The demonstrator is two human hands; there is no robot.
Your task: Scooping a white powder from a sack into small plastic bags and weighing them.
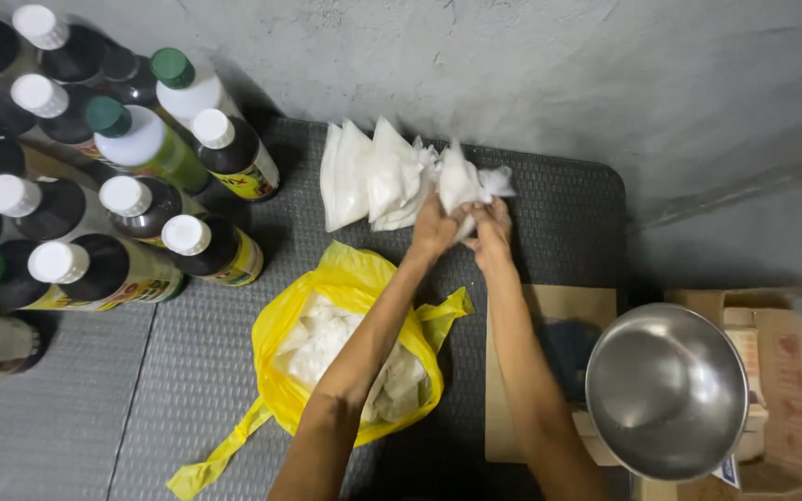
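We take the yellow plastic bag [355, 278] on the dark woven mat [549, 199] as our landmark. It sits open, with white lumpy contents showing inside, and one long handle strip trails from its near left corner.

Just beyond the bag, toward the grey wall [531, 74], we have both hands together on a small white filled pouch [457, 181]. Our left hand [432, 227] is curled around the pouch's lower left side, and our right hand [492, 227] is closed on its lower right side, the fingers pinching the thin plastic; the two hands touch each other. The pouch's crumpled top [496, 179] sticks out to the right above our right hand.

Directly left of the held pouch, also beyond the yellow bag, a row of similar white pouches [364, 176] stands leaning side by side against the wall, touching the one in hand.

Left of the yellow bag is a cluster of dark bottles [132, 199], most with white caps and a few with green ones; two hold a pale liquid.

Right of the yellow bag a flat piece of brown cardboard [549, 301] lies on the mat, and further right a shiny steel bowl [666, 390] rests on an open cardboard box [786, 371]. Our right forearm passes between the bag and the bowl.
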